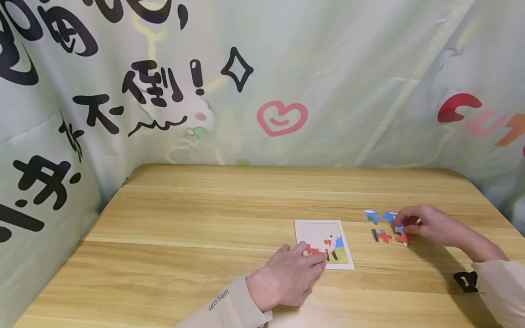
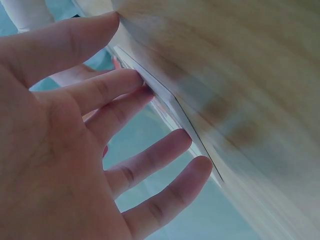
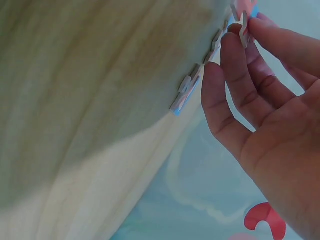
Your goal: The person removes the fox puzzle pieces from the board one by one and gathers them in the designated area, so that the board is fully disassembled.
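My left hand [image 1: 289, 275] lies over the lower left of a white-framed puzzle board [image 1: 316, 227], its fingers extended and fingertips at the board. Fitted pieces [image 1: 337, 254] in the board show part of a red-and-white animal on yellow-green ground; the hand hides some of them. To the right, my right hand [image 1: 436, 225] pinches a red-and-blue jigsaw piece [image 3: 244, 32] between thumb and fingers. Loose beside it are a blue-and-green piece [image 1: 372, 216], a blue piece [image 1: 388, 217] and a red piece with a dark edge [image 1: 383, 236].
All of this is on a wood-grain table [image 1: 184, 218] with rounded far corners. A printed curtain [image 1: 348, 68] with black lettering and a pink heart hangs behind it and along the left side. Near the right sleeve is a small black object [image 1: 465, 282].
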Tool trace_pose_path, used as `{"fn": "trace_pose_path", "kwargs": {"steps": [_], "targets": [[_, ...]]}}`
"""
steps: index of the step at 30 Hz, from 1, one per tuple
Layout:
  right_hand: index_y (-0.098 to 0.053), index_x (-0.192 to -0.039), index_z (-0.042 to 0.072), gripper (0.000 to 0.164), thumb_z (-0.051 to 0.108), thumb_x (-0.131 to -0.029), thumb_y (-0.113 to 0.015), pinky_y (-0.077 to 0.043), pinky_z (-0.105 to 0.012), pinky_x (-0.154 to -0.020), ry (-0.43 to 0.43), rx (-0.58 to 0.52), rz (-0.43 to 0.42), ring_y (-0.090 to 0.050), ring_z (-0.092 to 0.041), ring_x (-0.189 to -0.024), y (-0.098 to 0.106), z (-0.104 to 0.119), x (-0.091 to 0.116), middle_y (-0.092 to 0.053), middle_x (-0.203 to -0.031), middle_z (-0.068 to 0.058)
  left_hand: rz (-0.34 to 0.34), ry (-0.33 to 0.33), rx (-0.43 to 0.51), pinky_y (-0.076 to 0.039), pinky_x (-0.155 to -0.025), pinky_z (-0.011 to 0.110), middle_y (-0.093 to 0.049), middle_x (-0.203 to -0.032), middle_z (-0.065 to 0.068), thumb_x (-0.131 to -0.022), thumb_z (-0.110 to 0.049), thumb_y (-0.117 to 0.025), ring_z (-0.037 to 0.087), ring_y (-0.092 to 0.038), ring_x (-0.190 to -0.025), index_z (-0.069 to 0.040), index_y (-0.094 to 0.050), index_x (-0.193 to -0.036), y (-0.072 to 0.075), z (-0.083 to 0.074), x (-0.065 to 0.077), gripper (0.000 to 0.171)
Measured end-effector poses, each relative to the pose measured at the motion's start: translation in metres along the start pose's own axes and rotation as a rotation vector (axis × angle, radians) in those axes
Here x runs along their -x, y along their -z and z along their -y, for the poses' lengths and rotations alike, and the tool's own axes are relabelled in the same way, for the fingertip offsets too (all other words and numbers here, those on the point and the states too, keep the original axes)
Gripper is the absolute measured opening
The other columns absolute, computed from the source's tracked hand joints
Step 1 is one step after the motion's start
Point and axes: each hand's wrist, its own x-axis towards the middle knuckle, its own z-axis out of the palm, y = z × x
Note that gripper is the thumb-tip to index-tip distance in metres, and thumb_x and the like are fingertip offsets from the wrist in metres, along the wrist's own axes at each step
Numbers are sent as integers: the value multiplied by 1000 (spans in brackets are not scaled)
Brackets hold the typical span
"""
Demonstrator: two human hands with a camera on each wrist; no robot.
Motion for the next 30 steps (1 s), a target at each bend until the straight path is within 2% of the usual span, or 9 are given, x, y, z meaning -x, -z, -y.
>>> {"fn": "trace_pose_path", "kwargs": {"steps": [4,7,13,19,24,30], "targets": [[-70,-89,5,25,-18,-80,-72,-50,-24,-58,48,-8,-13,-53,5,-75,-2,-2,1,-65,-87,12,10,-2,8,-48,-83,28,-37,-154,-22,-97,-52,-61,11,-43,-120,-31,-46,-153,0,0,-1,62],[-69,-88,6,27,-18,-77,-74,-48,-24,-57,82,9,-53,-52,4,-73,-3,-3,2,-64,-86,12,12,-2,11,-48,-84,28,-37,-154,-23,-97,-53,-60,10,-43,-120,-32,-46,-153,0,0,-1,61],[-70,-85,11,29,-14,-73,-80,-46,-23,-57,67,101,-146,-49,4,-72,0,2,-3,-60,-81,15,5,0,0,-48,-82,27,-37,-153,-23,-97,-53,-60,10,-43,-119,-32,-46,-152,0,0,0,61],[-71,-89,11,25,-9,-77,-80,-49,-25,-58,63,84,-121,-50,4,-73,2,18,-15,-60,-83,14,-7,2,-6,-47,-79,26,-38,-152,-23,-96,-54,-60,10,-44,-118,-32,-47,-151,0,0,0,61],[-72,-92,13,20,0,-80,-81,-50,-26,-62,43,56,-91,-50,3,-75,-1,35,-30,-61,-86,14,-4,4,2,-46,-78,25,-38,-152,-24,-96,-53,-61,10,-44,-117,-33,-47,-151,0,0,0,60],[-72,-96,9,17,1,-84,-80,-51,-27,-64,26,-14,-11,-53,0,-77,-7,53,-47,-64,-88,5,10,3,12,-46,-80,25,-37,-153,-24,-96,-53,-61,10,-44,-119,-33,-46,-152,0,0,-1,61]]}}
